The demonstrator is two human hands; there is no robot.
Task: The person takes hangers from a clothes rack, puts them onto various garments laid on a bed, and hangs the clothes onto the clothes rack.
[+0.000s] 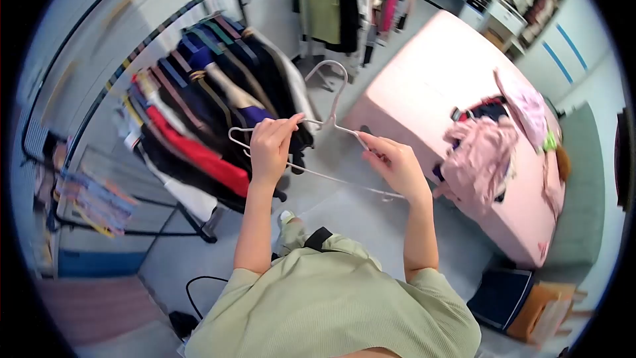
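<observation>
A light-coloured hanger is held up in front of my body, its hook pointing up and away from me. My left hand pinches the hanger's shoulder left of the hook. My right hand grips the opposite shoulder, with its fingers wrapped round it. The hanger's long lower bar runs between and below my hands, and nothing hangs on it. Behind my left hand is a rack of dark, red and white clothes.
A pink bed stands at the right with a heap of pink clothes. A second clothes rack is at the back. The black rack frame rises at the left. A dark blue box and a brown bag sit at the lower right.
</observation>
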